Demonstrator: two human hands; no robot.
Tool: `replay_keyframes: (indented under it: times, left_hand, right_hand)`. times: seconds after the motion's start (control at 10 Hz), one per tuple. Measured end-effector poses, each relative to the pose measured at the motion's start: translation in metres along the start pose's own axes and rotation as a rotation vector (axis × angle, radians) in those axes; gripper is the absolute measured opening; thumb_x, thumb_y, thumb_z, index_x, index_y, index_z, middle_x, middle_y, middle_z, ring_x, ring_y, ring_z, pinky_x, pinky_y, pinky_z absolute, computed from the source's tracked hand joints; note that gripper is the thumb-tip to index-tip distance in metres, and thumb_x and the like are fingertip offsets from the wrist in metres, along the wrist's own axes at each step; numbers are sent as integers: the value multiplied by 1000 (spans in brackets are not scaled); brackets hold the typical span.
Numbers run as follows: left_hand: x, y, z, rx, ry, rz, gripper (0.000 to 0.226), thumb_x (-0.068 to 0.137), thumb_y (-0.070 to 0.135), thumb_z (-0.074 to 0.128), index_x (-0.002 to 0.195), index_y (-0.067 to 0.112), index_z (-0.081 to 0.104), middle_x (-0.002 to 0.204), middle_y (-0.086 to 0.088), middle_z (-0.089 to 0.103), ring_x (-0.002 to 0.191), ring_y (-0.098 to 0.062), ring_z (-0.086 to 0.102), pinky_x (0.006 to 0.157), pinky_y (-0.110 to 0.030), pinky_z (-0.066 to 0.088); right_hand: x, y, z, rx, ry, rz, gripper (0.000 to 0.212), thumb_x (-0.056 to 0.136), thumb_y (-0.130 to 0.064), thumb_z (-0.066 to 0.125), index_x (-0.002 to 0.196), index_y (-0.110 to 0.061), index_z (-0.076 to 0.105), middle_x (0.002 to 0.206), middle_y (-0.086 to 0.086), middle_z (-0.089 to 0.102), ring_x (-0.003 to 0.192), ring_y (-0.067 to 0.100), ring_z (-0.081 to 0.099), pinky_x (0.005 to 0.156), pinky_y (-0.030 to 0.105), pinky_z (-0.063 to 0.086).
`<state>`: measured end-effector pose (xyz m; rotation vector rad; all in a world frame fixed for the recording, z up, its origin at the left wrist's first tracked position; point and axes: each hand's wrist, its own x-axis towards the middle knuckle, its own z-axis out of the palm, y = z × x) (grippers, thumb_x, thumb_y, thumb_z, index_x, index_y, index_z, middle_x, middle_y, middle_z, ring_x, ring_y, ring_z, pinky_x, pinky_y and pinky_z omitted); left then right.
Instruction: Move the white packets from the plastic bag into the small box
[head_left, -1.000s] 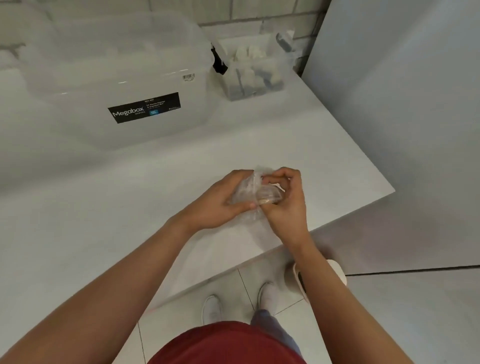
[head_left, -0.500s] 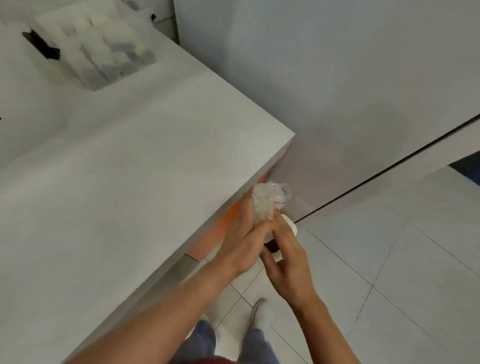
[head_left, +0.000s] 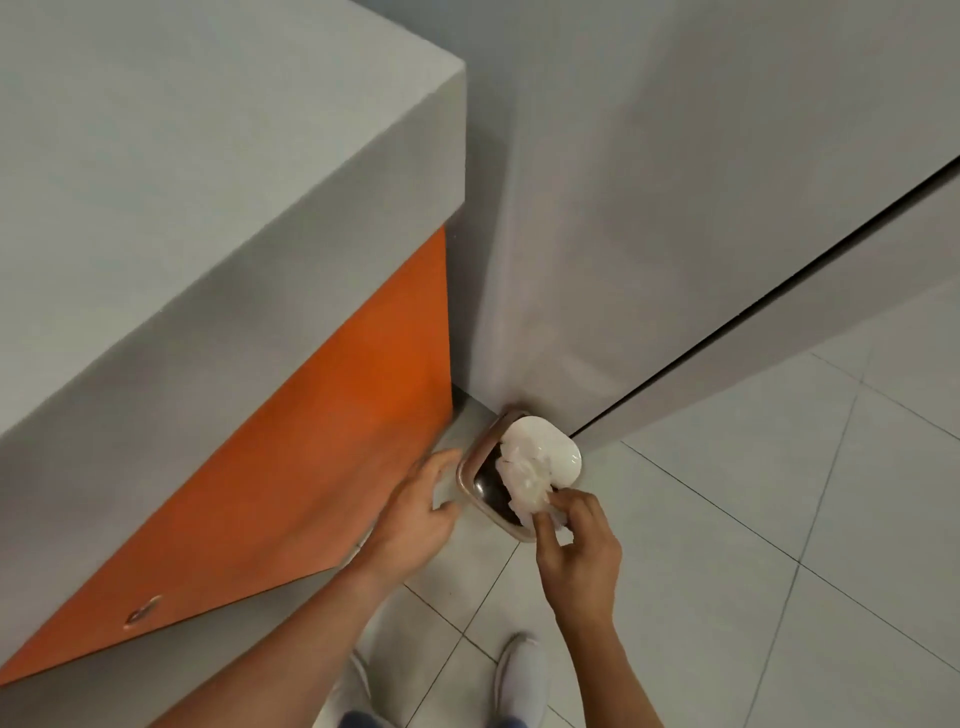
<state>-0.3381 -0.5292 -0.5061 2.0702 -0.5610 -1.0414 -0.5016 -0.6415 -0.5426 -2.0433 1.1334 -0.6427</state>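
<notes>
right hand (head_left: 576, 551) pinches crumpled bag (head_left: 527, 480) over open bin (head_left: 470, 470), lid (head_left: 556, 447) up. left hand (head_left: 415, 514) loose, empty, beside bin. box, packets not in view. best to lower bag well inside before letting go.

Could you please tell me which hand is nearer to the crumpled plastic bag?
Right: the right hand pinches the plastic bag; the left hand hovers apart, beside the bin.
</notes>
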Motion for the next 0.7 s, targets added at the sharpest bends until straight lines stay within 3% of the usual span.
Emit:
replay_keyframes:
  times: [0.1, 0.2, 0.3, 0.4, 0.5, 0.6, 0.7]
  left_hand:
    - [45, -64, 39, 341, -102, 24, 62, 86, 4, 52, 142, 29, 46, 143, 12, 40, 128, -10, 47, 98, -15, 34]
    - [79, -101, 76, 480, -232, 52, 70, 84, 3, 48, 148, 30, 38, 147, 9, 32, 125, -19, 51, 100, -33, 47]
    - [100, -126, 109, 626, -300, 60, 77, 85, -1, 49, 155, 24, 26, 156, 4, 22, 124, -25, 52, 91, -35, 51]
    - [112, -146, 123, 725, -418, 38, 80, 85, 3, 49, 158, 18, 17, 165, 4, 7, 142, -24, 37, 105, -39, 46]
    - [118, -155, 123, 743, -527, -49, 83, 86, 6, 46, 159, 15, 7, 167, -1, 2, 151, -21, 20, 117, -41, 33]
    - [113, -146, 113, 667, -452, -42, 76, 88, 6, 45, 158, 16, 18, 164, -3, 19, 148, -21, 27, 117, -39, 33]
    - [100, -121, 94, 669, -223, 10, 59, 89, 10, 47, 147, 22, 41, 148, 1, 43, 131, -21, 48, 102, -38, 47]
  right_hand:
    - [-3, 64, 44, -137, -77, 15, 25, 75, -4, 85, 90, -20, 73, 97, -19, 64, 92, 8, 51, 71, 32, 52]
    - [-3, 110, 82, -178, -144, 98, 16, 81, -10, 81, 94, -15, 74, 99, -6, 59, 81, 10, 53, 63, 19, 43]
    - [3, 134, 110, -196, -186, 209, 14, 88, -19, 73, 100, -13, 71, 94, 1, 65, 77, 24, 64, 65, 31, 48]
    - [14, 139, 128, -193, -220, 362, 23, 92, -26, 67, 113, -16, 67, 91, 3, 72, 84, 26, 68, 75, 35, 55]
    - [23, 138, 136, -190, -250, 475, 34, 92, -27, 66, 126, -22, 62, 103, 6, 71, 95, 31, 68, 82, 38, 57]
    - [30, 128, 134, -146, -256, 525, 43, 92, -21, 62, 135, -27, 56, 107, 9, 68, 97, 36, 66, 84, 44, 58]
    - [29, 115, 118, -109, -256, 557, 41, 93, -20, 63, 133, -28, 60, 106, 9, 69, 98, 34, 66, 86, 43, 58]
